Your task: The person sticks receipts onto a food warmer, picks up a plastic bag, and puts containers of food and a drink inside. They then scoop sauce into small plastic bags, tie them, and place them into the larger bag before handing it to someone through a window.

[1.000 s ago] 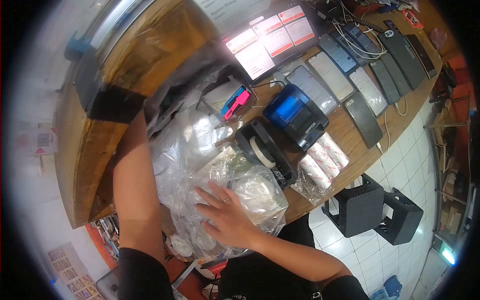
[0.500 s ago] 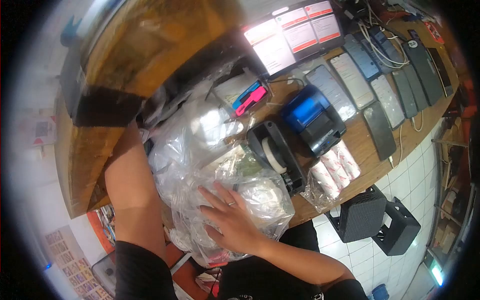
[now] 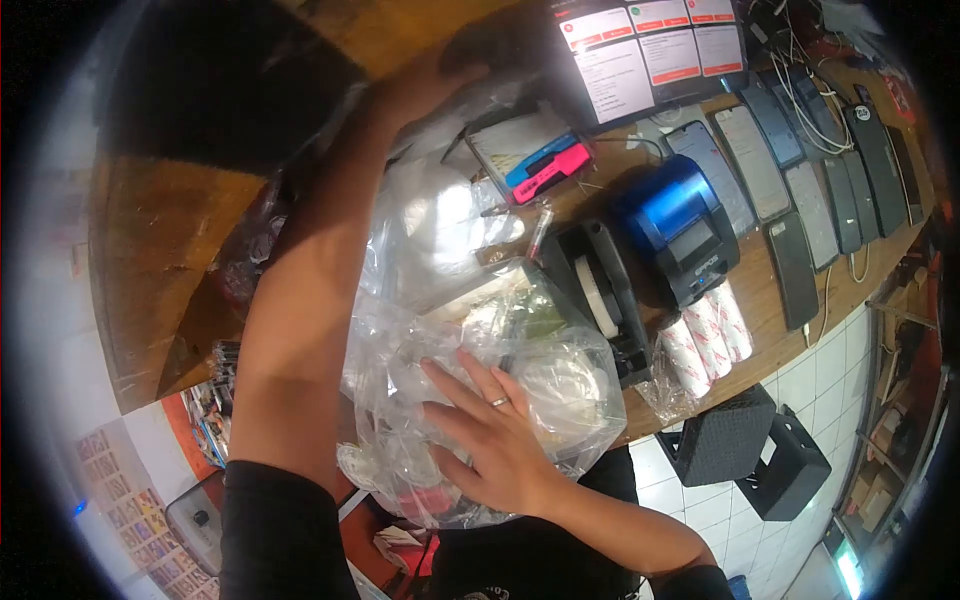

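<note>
My right hand (image 3: 492,435), with a ring on one finger, lies on a clear plastic bag (image 3: 400,345), fingers spread over its crinkled top. Through the plastic show pale and greenish packed items and something red near the bottom. My left arm stretches far forward past the bag, and my left hand (image 3: 430,88) is deep in shadow below the wooden shelf, its fingers hard to make out. Beyond the bag lie a pink and a blue highlighter-like marker (image 3: 552,172). A black tape dispenser (image 3: 640,345) stands right beside the bag.
A blue and black receipt printer (image 3: 683,225) and white paper rolls (image 3: 705,345) stand on the wooden table. Several phones (image 3: 752,165) with cables lie at the right, near a lit screen (image 3: 655,60). Black stools (image 3: 725,435) stand on the tiled floor. A wooden shelf (image 3: 150,270) rises at left.
My left arm has reached further forward, and the hand now shows in the shadow below the shelf. The view has shifted. My right hand stays spread on the bag.
</note>
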The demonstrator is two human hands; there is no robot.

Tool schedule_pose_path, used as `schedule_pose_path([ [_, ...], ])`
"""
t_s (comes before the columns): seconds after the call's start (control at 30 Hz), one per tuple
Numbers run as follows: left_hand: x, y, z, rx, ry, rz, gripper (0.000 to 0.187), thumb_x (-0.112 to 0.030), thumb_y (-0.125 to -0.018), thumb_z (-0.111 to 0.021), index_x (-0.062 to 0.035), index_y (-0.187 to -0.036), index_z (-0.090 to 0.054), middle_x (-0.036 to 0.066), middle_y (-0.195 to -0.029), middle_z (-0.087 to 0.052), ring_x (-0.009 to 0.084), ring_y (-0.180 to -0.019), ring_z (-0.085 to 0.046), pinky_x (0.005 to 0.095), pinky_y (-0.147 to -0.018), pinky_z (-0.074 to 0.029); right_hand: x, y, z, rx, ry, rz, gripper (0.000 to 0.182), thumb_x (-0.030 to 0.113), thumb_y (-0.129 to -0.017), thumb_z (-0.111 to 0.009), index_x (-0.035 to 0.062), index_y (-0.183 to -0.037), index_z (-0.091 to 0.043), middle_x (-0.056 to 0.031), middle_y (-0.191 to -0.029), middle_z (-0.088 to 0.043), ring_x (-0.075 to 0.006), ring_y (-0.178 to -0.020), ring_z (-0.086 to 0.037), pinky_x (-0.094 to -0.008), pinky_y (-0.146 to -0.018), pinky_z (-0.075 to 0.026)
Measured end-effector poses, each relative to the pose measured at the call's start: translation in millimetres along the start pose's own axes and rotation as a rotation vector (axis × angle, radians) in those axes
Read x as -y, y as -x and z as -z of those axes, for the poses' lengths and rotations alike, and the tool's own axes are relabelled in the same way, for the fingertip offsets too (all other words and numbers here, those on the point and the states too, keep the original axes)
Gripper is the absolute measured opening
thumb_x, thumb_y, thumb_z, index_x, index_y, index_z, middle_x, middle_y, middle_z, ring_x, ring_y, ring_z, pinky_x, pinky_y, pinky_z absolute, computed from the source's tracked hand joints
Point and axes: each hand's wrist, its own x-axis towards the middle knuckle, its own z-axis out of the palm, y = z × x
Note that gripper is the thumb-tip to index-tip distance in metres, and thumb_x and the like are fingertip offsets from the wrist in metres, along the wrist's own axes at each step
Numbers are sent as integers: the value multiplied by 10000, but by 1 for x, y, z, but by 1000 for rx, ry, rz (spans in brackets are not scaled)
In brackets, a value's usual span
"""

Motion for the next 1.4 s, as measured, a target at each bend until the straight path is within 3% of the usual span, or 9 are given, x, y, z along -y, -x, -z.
schedule_pose_path([
  [0.1,6,4,0,214,-265,253,749,-552,-715,-750,-234,-1355,-527,88,-1388,-504,318,-1322,-408,544,-1039,-356,1,1,-3,6,16,-11,409,166,-788,-678,98,-1185,-608,-90,-1534,-342,-351,-1449,-199,-492,-1125,-137],
  [0.2,16,-4,10,444,-326,389,681,-519,-740,-732,-224,-1329,-559,99,-1328,-553,291,-1263,-481,495,-1030,-390,3,0,-4,-11,40,-14,397,161,-786,-686,102,-1173,-618,-88,-1530,-352,-347,-1448,-204,-498,-1122,-141],
  [0.23,26,-2,9,262,-360,258,632,-489,-755,-721,-220,-1309,-579,99,-1292,-578,281,-1221,-517,469,-1019,-408,3,0,-4,-13,42,-19,393,162,-789,-688,102,-1172,-620,-86,-1530,-352,-347,-1447,-206,-501,-1120,-145],
  [0.33,60,-1,8,38,-385,110,570,-450,-778,-704,-210,-1285,-603,104,-1252,-604,274,-1173,-557,440,-1004,-427,2,1,-4,-16,43,-19,387,168,-795,-689,104,-1171,-625,-83,-1529,-355,-348,-1445,-213,-506,-1117,-152],
  [0.73,25,16,-6,297,-3,-55,412,-356,-869,-626,-143,-1222,-641,154,-1204,-624,319,-1097,-597,403,-965,-437,2,-1,-5,-1,70,-22,360,200,-816,-675,104,-1161,-641,-81,-1521,-376,-353,-1436,-237,-513,-1113,-151],
  [1.4,94,47,23,129,-180,224,377,-332,-895,-588,-99,-1183,-654,157,-1210,-620,305,-1122,-581,385,-975,-431,9,-4,3,6,-2,-71,377,181,-812,-678,101,-1179,-642,-96,-1519,-381,-337,-1450,-226,-496,-1123,-115],
])
